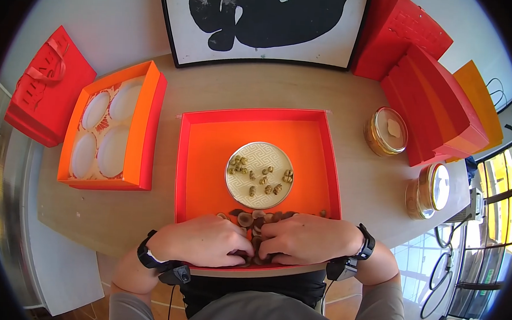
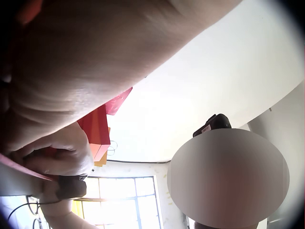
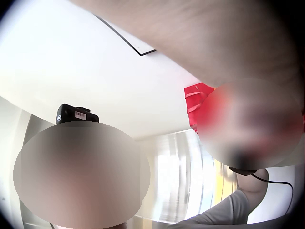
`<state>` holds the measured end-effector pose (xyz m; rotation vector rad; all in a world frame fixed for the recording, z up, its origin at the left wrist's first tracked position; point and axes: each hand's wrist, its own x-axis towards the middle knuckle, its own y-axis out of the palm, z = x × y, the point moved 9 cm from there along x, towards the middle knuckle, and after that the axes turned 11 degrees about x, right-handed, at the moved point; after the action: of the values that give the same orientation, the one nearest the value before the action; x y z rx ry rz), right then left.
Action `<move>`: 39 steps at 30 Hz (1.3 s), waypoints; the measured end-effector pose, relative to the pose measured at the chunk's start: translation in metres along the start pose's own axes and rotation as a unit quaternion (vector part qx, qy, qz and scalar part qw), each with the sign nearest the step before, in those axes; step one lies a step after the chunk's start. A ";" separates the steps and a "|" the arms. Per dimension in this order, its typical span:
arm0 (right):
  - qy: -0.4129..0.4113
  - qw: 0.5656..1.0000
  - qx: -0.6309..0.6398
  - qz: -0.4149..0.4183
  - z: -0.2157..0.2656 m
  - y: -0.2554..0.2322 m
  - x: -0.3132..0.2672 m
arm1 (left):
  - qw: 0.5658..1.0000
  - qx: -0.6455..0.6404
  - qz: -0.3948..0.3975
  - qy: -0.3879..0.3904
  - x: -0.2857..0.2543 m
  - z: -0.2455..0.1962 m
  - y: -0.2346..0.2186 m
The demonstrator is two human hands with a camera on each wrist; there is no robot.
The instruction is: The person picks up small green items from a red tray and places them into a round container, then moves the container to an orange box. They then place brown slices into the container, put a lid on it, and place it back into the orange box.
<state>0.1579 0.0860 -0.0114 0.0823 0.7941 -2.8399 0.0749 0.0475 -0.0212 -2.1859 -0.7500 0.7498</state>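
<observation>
In the head view a shallow red tray with an orange floor (image 1: 207, 157) lies in front of me. Brown dried round pieces (image 1: 245, 219), like dried mushrooms, are heaped along its near side. My left hand (image 1: 205, 241) reaches into this heap from the left, fingers bent downward. Opposite it, my right hand (image 1: 312, 239) has its bent fingers among the same pieces. Both sets of fingertips are hidden, and I cannot tell what they grip. Just beyond the hands, a round patterned plate (image 1: 240, 188) carries several small greenish-brown ribbed pieces (image 1: 288, 175).
An orange box (image 1: 135, 153) with four-part round recesses stands left, beside a red gift bag (image 1: 51, 85). On the right are a lidded jar (image 1: 379, 137), another jar (image 1: 419, 197) and a red box (image 1: 432, 105). A framed picture (image 1: 269, 21) stands at the back.
</observation>
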 end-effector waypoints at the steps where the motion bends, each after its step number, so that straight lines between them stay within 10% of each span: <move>1: 0.007 1.000 0.001 0.003 -0.001 0.001 0.000 | 1.000 -0.004 -0.015 0.007 0.001 -0.001 -0.001; 8: -0.008 0.998 0.039 -0.051 0.007 -0.017 0.002 | 1.000 -0.009 -0.008 0.006 0.001 0.000 0.001; 13: -0.057 0.922 0.054 -0.379 0.023 -0.077 -0.013 | 0.999 -0.027 -0.032 0.002 0.002 -0.002 -0.002; 17: -0.039 0.923 0.014 -0.382 0.020 -0.087 -0.028 | 0.998 -0.063 -0.019 -0.021 0.001 -0.004 -0.012; 19: -0.005 0.991 0.009 -0.135 0.017 -0.058 -0.020 | 0.975 -0.139 -0.171 -0.020 -0.006 0.001 -0.041; 23: 0.022 0.998 -0.033 0.049 0.013 -0.013 -0.023 | 0.916 -0.153 -0.356 -0.102 -0.025 0.027 -0.071; 39: 0.134 0.954 -0.266 -0.036 0.010 -0.024 -0.019 | 0.905 -0.158 -0.391 -0.050 -0.027 0.017 -0.073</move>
<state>0.1712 0.1046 0.0113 0.3707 1.6176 -2.6003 0.0239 0.0793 0.0317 -1.8527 -1.7554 0.3278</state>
